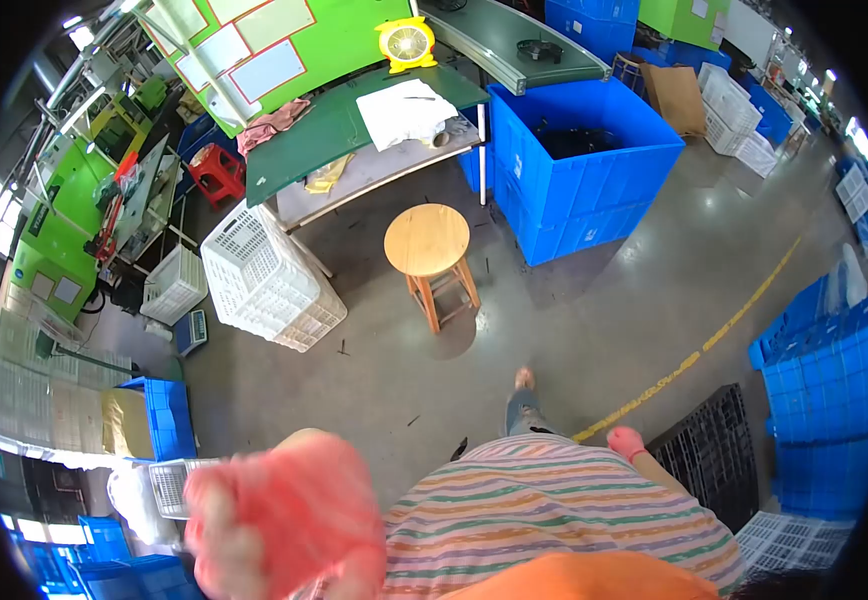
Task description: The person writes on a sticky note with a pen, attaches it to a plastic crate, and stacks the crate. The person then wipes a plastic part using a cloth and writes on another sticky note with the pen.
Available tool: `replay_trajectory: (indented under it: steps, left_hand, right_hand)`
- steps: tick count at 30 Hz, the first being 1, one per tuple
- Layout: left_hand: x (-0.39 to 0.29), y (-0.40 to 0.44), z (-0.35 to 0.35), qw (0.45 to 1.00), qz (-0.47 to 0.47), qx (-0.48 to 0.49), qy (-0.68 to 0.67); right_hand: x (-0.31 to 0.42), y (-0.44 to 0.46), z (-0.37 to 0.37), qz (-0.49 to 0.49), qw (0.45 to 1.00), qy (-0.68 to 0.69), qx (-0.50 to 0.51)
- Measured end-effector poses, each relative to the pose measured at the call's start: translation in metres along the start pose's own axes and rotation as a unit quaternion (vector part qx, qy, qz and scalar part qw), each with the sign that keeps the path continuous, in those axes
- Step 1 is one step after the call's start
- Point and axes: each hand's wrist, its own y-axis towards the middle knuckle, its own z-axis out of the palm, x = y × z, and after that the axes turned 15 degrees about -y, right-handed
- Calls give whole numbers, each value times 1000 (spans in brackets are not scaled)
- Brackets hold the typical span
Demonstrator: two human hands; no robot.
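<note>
My left hand (289, 515), in a pink glove with pale fingertips showing, is raised close to the camera at the lower left. Motion smears its fingers, and no held object can be made out. Down at my other side, my right hand (626, 440) is also gloved in pink and hangs beside my striped top (564, 490). It appears small, and its fingers are not clear enough to read. Neither hand visibly touches anything. Ahead of me on the floor stands a round wooden stool (427, 240).
Beyond the stool is a green-topped worktable (304, 165) holding white cloth (404, 112) and a yellow fan (407, 44). White crates (274, 290) stand left, a large blue bin (589, 185) right. Blue crates (824, 400) and a black pallet (709, 440) flank my right side.
</note>
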Motion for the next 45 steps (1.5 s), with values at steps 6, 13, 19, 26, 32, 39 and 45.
replay_trajectory:
  steps: [6,13,19,26,32,39,45]
  left_hand:
    - [95,-121,-15,708,-315,619,129]
    - [106,-253,-55,42,-611,742,272]
    - [134,-273,-64,179,-705,648,226]
    - [242,-339,-73,54,-621,716,314]
    - [375,-408,-38,153,-574,769,236]
    - [488,-540,25,205,-508,829,114]
    - [522,-643,63,144,-534,831,61]
  right_hand:
    - [-107,98,101,-14,963,-29,267]
    - [-123,306,-24,-153,952,-252,87]
    - [-9,475,-228,-227,932,-275,59]
    - [122,569,-310,-107,969,214,68]
    - [135,593,-369,-160,970,157,98]
    - [112,623,-433,-95,951,270,113]
    - [127,673,-449,-103,942,297,117]
